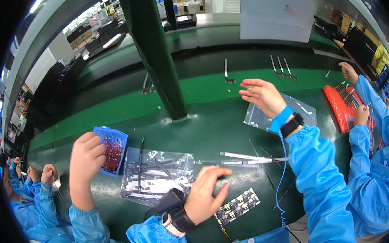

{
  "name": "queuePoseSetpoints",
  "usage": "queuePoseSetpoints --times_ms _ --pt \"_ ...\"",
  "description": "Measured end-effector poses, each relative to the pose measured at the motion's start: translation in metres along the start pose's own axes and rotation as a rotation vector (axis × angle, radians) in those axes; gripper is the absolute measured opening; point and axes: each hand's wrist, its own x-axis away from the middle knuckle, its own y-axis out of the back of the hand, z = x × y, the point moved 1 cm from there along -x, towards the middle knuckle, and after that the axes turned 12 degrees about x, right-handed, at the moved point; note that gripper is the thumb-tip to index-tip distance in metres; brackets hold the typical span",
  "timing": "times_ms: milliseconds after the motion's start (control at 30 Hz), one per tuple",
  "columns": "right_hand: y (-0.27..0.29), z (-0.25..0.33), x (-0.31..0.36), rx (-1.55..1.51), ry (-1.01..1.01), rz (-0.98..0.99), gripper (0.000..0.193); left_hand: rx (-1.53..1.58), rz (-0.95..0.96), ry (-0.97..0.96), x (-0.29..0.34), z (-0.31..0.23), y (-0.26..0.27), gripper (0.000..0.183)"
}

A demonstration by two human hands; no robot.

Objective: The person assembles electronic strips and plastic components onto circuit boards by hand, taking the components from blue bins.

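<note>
My left hand (205, 195), with a watch and black bands at the wrist, is just left of a panel of small circuit boards (238, 206). Its thumb and fingers are apart with nothing between them; whether it touches the panel I cannot tell. My right hand (264, 98) wears a blue wrist strap (281, 119) with a coiled cord. It reaches out over the green belt (202, 81), fingers stretched and holding nothing visible. Nearest to it are a small board with a pale strip (227, 74) and a clear plastic bag (304, 112).
Left of me lie a bag of pale strips (154, 175) and a blue bin of small red parts (114, 154). A co-worker's fist (87, 152) is beside the bin. Tweezers (250, 159) lie ahead. A green post (152, 51) rises here. Another co-worker handles boards on red wrap (337, 106).
</note>
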Motion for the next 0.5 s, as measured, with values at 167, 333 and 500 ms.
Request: queuePoseSetpoints --times_ms 167,333,500 --pt "-0.026 0.037 0.090 0.531 0.070 0.421 0.023 0.095 -0.093 0.112 -0.003 0.009 0.010 0.028" --pt "-0.041 0.011 0.172 1.089 0.460 0.727 0.026 0.202 0.111 0.261 -0.010 0.006 0.023 0.027" --pt "-0.047 -0.006 0.202 1.251 0.422 0.725 0.038 0.023 0.479 0.245 -0.007 0.006 0.037 0.032"
